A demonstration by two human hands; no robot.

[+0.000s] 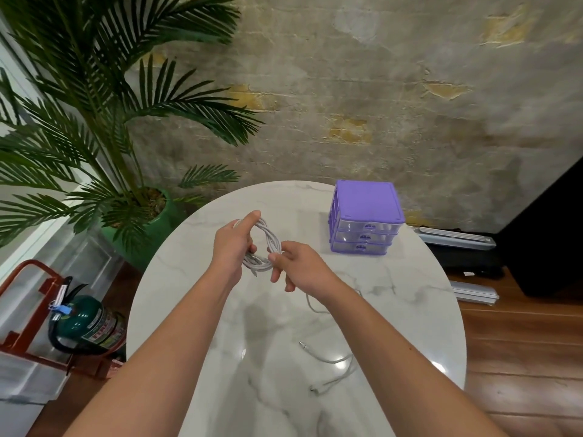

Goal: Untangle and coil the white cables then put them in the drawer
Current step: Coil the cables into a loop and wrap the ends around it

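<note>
A coiled white cable [270,239] hangs in the air above the round marble table [189,310]. My left hand [232,246] grips the coil's left side, thumb on top. My right hand [298,268] pinches the coil's lower right part between thumb and forefinger. A second white cable [334,361] lies loose on the table under my right forearm, its plug ends showing. The purple drawer unit [366,216] with three clear drawers stands at the table's back right, all drawers closed.
A potted palm [94,137] in a green pot stands left of the table. A green fire extinguisher [85,326] in a red stand sits on the floor at left. Dark cases and metal rails [467,247] lie on the floor at right.
</note>
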